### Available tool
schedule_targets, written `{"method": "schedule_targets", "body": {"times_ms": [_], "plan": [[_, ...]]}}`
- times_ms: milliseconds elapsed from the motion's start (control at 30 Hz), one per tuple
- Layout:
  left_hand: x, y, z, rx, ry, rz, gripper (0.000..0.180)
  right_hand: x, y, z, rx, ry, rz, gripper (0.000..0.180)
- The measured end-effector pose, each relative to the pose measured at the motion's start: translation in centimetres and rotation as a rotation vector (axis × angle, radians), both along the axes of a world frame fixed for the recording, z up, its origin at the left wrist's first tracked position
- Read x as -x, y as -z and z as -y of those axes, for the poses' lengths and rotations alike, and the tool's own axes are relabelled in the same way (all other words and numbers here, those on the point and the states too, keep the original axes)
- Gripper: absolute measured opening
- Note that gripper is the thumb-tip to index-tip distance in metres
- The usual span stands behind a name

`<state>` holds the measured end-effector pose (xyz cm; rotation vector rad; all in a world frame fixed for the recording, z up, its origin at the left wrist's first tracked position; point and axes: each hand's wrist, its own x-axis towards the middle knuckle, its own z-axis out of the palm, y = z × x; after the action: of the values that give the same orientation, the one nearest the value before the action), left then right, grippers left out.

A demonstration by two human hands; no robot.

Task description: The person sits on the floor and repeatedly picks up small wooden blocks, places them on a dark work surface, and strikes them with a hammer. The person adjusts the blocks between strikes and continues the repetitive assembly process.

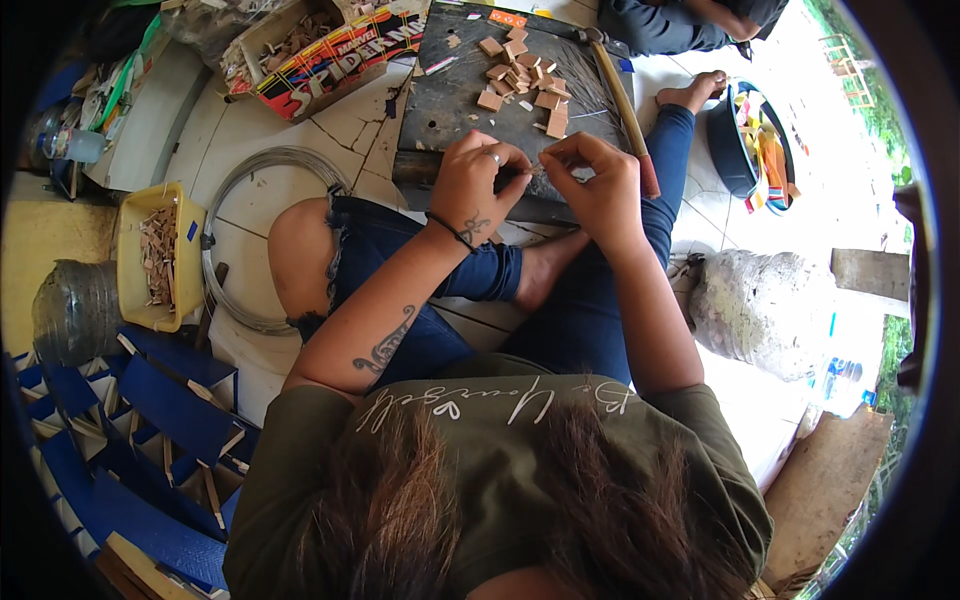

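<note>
My left hand and my right hand face each other above the near edge of a dark, worn work block. Thumb and fingers are pinched together on both. Whatever sits between the fingertips is too small to make out. Just beyond my hands, small flat wooden pieces lie loosely heaped on the block, with thin wires to their right. A hammer rests along the block's right side, its red grip end close to my right hand.
Left of my knee are a coil of wire and a yellow bin of wood bits. A printed cardboard box holds more scraps. Blue panels are stacked at lower left. A dark tub stands right; another person's legs are at the far side.
</note>
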<state>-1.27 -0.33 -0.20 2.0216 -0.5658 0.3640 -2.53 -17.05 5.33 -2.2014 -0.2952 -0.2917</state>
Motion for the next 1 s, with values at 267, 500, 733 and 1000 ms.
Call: {"method": "schedule_targets", "body": {"times_ms": [267,500,733,1000], "plan": [[0.0,0.6,0.0,0.026,-0.007,0.022,0.010,-0.2,-0.3,0.1,0.158,-0.088,0.070,0.009],[-0.1,-0.8,0.2,-0.003,0.017,-0.079,0.021,-0.2,-0.9,-0.3,0.090,-0.068,0.019,0.009],[-0.9,-1.4,0.2,-0.060,0.095,0.028,0.010,-0.1,-0.7,0.0,0.072,-0.046,-0.005,0.014],[-0.6,-0.9,0.6,0.099,0.156,0.054,0.009,1.3,0.7,5.4,0.576,0.514,0.089,0.054]]}}
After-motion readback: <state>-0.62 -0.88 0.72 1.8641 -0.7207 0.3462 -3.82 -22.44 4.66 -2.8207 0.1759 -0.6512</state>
